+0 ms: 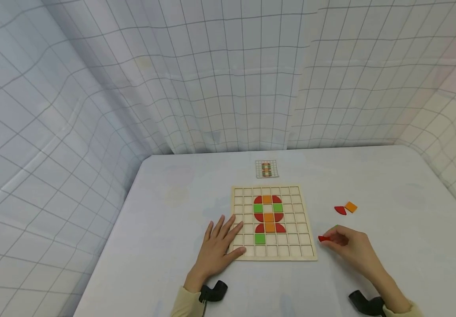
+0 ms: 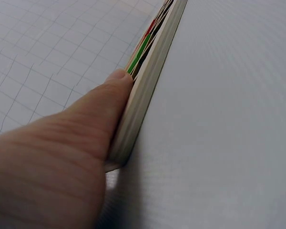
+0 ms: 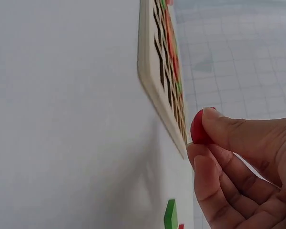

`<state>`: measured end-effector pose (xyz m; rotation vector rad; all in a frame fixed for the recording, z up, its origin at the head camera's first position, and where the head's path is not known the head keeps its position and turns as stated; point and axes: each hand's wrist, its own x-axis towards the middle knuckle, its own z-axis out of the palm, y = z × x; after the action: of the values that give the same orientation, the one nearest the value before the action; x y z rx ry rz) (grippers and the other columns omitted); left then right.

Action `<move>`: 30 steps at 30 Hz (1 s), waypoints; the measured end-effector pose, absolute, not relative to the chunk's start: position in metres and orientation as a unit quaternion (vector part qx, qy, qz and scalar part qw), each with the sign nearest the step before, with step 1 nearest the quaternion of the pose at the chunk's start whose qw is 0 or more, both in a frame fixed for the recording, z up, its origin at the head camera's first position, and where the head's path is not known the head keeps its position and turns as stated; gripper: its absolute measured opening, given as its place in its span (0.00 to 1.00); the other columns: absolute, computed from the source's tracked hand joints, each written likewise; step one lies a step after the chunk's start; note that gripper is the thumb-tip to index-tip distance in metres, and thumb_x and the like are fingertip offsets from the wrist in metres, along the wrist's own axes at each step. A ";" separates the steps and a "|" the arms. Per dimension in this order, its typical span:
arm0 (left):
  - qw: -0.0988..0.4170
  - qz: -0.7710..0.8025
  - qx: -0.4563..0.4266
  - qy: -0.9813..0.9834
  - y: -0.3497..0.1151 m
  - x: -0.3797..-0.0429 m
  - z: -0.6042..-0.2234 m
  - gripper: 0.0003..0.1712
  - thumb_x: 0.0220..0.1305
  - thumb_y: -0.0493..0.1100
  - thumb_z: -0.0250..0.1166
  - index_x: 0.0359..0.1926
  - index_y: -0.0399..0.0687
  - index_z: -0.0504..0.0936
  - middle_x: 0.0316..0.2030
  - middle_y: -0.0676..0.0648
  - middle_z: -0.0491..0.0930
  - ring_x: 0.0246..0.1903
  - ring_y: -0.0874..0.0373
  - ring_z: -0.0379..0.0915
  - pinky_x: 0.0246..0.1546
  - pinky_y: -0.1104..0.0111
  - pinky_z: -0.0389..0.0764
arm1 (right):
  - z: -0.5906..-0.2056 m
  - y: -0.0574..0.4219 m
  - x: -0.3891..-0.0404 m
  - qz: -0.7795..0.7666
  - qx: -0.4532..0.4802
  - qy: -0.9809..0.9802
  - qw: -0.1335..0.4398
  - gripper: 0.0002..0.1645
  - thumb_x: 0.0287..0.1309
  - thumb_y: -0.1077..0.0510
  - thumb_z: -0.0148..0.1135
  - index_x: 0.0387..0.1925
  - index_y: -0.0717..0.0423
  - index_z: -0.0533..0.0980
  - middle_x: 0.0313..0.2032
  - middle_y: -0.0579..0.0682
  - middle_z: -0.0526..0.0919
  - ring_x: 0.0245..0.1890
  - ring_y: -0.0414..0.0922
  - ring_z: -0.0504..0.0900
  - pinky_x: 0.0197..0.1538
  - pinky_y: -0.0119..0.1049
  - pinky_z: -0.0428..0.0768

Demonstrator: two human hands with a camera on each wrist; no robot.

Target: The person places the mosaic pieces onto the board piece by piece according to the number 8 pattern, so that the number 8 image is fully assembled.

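A pale wooden grid board [image 1: 291, 252] lies on the table, with red quarter-circle, orange square and green square tiles set in its middle columns. My left hand [image 1: 216, 252] rests spread over the board's left edge, its thumb along the near left corner in the left wrist view. Just off the board's right edge, my right hand [image 1: 348, 246] pinches a red quarter-circle tile [image 1: 324, 238] between thumb and fingers. The right wrist view shows that red tile [image 3: 198, 128] held above the table. A green tile [image 3: 170, 214] lies on the table below the right hand.
A loose red quarter-circle tile [image 1: 340, 210] and an orange square tile [image 1: 351, 207] lie right of the board. Behind the board is a small pattern card [image 1: 273, 168] printed with a similar tile figure. Gridded white curtains [image 1: 228, 79] surround the white table [image 1: 172, 198].
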<state>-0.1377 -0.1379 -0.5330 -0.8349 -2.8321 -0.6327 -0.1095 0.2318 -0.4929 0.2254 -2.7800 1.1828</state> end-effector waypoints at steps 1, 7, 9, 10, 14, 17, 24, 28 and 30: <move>0.062 -0.209 -0.276 -0.936 -0.138 -0.138 -0.533 0.39 0.64 0.63 0.55 0.72 0.55 0.60 0.72 0.48 0.52 0.71 0.45 0.40 0.66 0.48 0.38 | -0.492 0.227 -0.110 0.405 0.076 -0.910 0.050 0.12 0.43 0.64 0.75 0.28 0.47 0.81 0.26 0.36 0.81 0.22 0.36 0.77 0.26 0.29 0.76; 0.064 -0.208 -0.277 -0.936 -0.138 -0.137 -0.533 0.39 0.64 0.63 0.56 0.72 0.55 0.60 0.72 0.48 0.52 0.70 0.44 0.41 0.66 0.47 0.38 | -0.485 0.191 -0.116 0.458 0.118 -0.881 -0.027 0.09 0.46 0.61 0.74 0.29 0.49 0.80 0.25 0.38 0.80 0.23 0.38 0.76 0.27 0.31 0.77; 0.063 -0.208 -0.277 -0.936 -0.138 -0.137 -0.532 0.39 0.65 0.63 0.55 0.72 0.55 0.60 0.72 0.48 0.52 0.70 0.44 0.41 0.66 0.47 0.38 | -0.485 0.178 -0.118 0.467 0.142 -0.871 -0.050 0.09 0.47 0.60 0.74 0.30 0.49 0.80 0.25 0.39 0.80 0.23 0.38 0.76 0.26 0.31 0.77; 0.065 -0.208 -0.277 -0.936 -0.137 -0.137 -0.532 0.39 0.64 0.63 0.55 0.72 0.55 0.61 0.72 0.47 0.53 0.70 0.43 0.41 0.66 0.46 0.39 | -0.485 0.171 -0.119 0.470 0.154 -0.867 -0.060 0.08 0.48 0.59 0.74 0.29 0.49 0.80 0.25 0.39 0.79 0.23 0.38 0.76 0.26 0.31 0.77; 0.065 -0.211 -0.277 -0.935 -0.137 -0.137 -0.531 0.39 0.64 0.63 0.56 0.71 0.54 0.61 0.71 0.47 0.53 0.70 0.43 0.41 0.65 0.46 0.40 | -0.485 0.144 -0.125 0.475 0.206 -0.852 -0.082 0.07 0.50 0.58 0.72 0.29 0.49 0.79 0.26 0.38 0.78 0.24 0.37 0.76 0.27 0.31 0.77; 0.059 -0.210 -0.274 -0.937 -0.137 -0.138 -0.530 0.39 0.64 0.63 0.56 0.72 0.55 0.61 0.71 0.48 0.53 0.71 0.45 0.40 0.66 0.46 0.38 | -0.487 0.127 -0.129 0.469 0.235 -0.848 -0.073 0.07 0.50 0.59 0.73 0.28 0.49 0.79 0.26 0.37 0.78 0.25 0.36 0.76 0.28 0.30 0.78; 0.055 -0.212 -0.274 -0.936 -0.136 -0.138 -0.529 0.38 0.64 0.62 0.56 0.72 0.56 0.61 0.72 0.48 0.52 0.71 0.45 0.40 0.66 0.47 0.38 | -0.494 0.103 -0.133 0.461 0.257 -0.847 -0.053 0.08 0.47 0.63 0.74 0.26 0.52 0.79 0.24 0.37 0.77 0.23 0.34 0.74 0.27 0.30 0.77; 0.059 -0.210 -0.274 -0.937 -0.136 -0.137 -0.529 0.38 0.64 0.62 0.56 0.72 0.56 0.61 0.71 0.48 0.53 0.70 0.45 0.41 0.66 0.47 0.39 | -0.496 0.100 -0.133 0.437 0.252 -0.862 -0.053 0.08 0.47 0.63 0.73 0.25 0.52 0.79 0.22 0.36 0.76 0.22 0.33 0.73 0.26 0.29 0.75; 0.061 -0.207 -0.274 -0.937 -0.137 -0.137 -0.529 0.38 0.64 0.63 0.56 0.72 0.55 0.61 0.71 0.48 0.53 0.70 0.45 0.41 0.66 0.46 0.39 | -0.496 0.099 -0.134 0.423 0.247 -0.870 -0.053 0.07 0.47 0.63 0.73 0.25 0.52 0.80 0.21 0.36 0.76 0.21 0.32 0.73 0.25 0.29 0.75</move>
<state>-0.1365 -0.1369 -0.5294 -0.8289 -2.8345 -0.6274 -0.1339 0.0991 -0.4960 0.8034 -2.8294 1.3754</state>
